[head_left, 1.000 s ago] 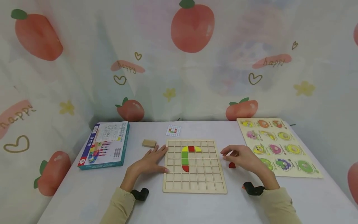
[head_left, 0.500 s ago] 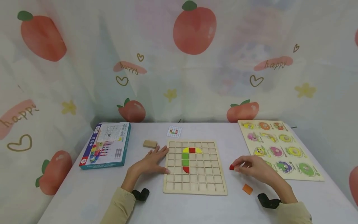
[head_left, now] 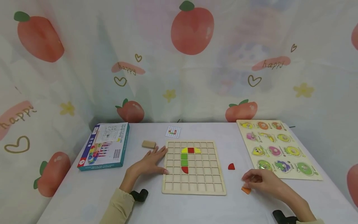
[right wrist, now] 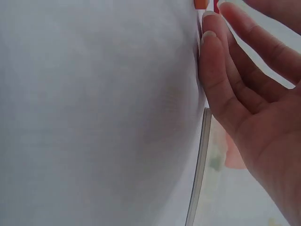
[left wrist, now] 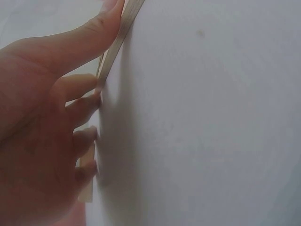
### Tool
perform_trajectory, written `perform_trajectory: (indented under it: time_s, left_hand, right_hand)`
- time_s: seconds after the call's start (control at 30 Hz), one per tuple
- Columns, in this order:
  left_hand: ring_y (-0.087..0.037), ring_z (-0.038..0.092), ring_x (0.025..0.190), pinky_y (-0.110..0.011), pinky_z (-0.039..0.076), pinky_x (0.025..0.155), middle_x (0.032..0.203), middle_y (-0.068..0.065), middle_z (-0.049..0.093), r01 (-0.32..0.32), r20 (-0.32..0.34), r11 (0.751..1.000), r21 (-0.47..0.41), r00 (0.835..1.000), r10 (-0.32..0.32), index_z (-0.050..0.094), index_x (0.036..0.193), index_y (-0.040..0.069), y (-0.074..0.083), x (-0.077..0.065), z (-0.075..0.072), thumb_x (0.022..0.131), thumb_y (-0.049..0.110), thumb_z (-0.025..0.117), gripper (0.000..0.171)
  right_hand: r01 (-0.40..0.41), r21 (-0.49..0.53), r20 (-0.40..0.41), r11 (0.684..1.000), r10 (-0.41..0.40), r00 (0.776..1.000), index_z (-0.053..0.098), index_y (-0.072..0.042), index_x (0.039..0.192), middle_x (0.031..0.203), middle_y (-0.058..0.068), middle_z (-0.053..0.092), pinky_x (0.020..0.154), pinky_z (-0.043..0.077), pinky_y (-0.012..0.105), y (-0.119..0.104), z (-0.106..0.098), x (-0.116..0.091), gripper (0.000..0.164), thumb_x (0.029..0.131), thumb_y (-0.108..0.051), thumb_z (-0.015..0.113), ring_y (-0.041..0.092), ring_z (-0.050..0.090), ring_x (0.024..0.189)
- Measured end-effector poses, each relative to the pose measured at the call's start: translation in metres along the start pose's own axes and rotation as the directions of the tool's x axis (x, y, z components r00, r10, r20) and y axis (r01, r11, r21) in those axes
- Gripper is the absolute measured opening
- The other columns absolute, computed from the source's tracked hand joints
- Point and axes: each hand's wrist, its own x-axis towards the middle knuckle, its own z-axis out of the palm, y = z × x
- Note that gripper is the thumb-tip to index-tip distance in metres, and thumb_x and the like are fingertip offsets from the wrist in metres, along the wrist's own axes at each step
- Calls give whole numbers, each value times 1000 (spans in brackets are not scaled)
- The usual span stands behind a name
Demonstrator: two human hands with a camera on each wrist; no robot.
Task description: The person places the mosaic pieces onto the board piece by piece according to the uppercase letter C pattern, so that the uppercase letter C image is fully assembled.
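A wooden grid board (head_left: 193,189) lies mid-table. In its cells sit two yellow rounded tiles, a red square tile (head_left: 190,150), two green square tiles (head_left: 184,163) and a red quarter-round tile (head_left: 185,170). My left hand (head_left: 148,163) rests with spread fingers along the board's left edge, the thumb on its rim; the left wrist view shows that thumb (left wrist: 89,40) up close. To the right, my right hand (head_left: 261,180) has its bent fingertips right at an orange square tile (head_left: 245,190), partly covering it. A loose red quarter-round tile (head_left: 231,166) lies between that hand and the board.
A small wooden block (head_left: 149,144) lies near the left fingertips. Behind the board is a pattern card (head_left: 173,132). A flat boxed set (head_left: 104,144) stands at the left, and a fruit puzzle board (head_left: 275,147) lies at the right. A printed curtain hangs behind.
My right hand has moved toward the body, from beside the board to the loose red tile, then on to the orange tile. The red tile stays on the table. My left hand keeps its place.
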Motion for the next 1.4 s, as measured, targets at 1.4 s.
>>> perform_trajectory:
  time_s: [1.4]
  left_hand:
    - [-31,2,162,-54,3,130,173,-5,19,-29,-13,1000,-3,999,29,27,164,13,-3,1,0,87,44,80,99]
  right_hand:
    - [209,77,-25,975,-207,978,73,-10,108,103,0,73,73,57,22,-51,14,47,11,97,-13,70,7,65,87]
